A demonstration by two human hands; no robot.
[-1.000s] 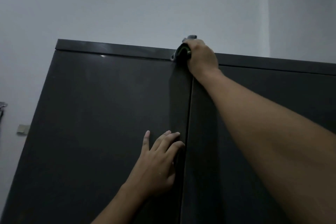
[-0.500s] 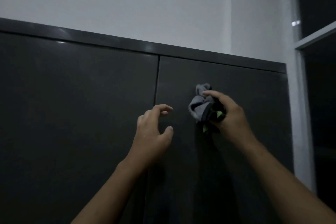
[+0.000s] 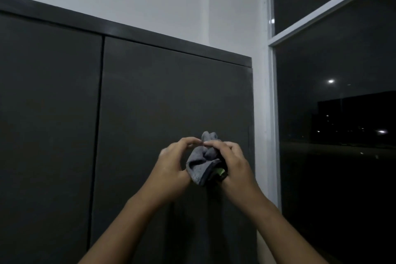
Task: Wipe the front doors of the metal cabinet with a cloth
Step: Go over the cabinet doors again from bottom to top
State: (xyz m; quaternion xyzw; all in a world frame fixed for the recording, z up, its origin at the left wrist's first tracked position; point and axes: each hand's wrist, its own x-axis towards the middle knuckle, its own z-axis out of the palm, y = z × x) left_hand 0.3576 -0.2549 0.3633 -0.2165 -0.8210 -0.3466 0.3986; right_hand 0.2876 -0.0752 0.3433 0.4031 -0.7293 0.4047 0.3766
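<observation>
Far to the left of both hands is the left door (image 3: 49,113) of the dark metal cabinet (image 3: 175,46). It ends at the upright seam (image 3: 99,113), which lies well left of the left hand (image 3: 171,165). That hand is raised in front of the right door (image 3: 171,96). Its fingers are curled over so the tips meet the top of the grey cloth (image 3: 201,161), and it appears to pinch the cloth there. The cloth is bunched into a wad between the two hands, touching both. Its long axis runs roughly upright, from a peak above the fingertips to a loose edge below the palms. The right hand (image 3: 232,163), just right of the wad, has its fingers wrapped round it and seems to hold the greater share. A green patch (image 3: 219,171) shows by its palm. Both forearms reach up and forward, wrists close together. The right door lies straight beyond the hands, with most of its face above and to their left; whether the wad touches the metal cannot be told. The hands look to be regathering the cloth, so the next wipe likely falls to the right hand, pressing forward onto this door. Right of that hand come a strip of pale wall (image 3: 260,113) and a dark window (image 3: 334,113).
</observation>
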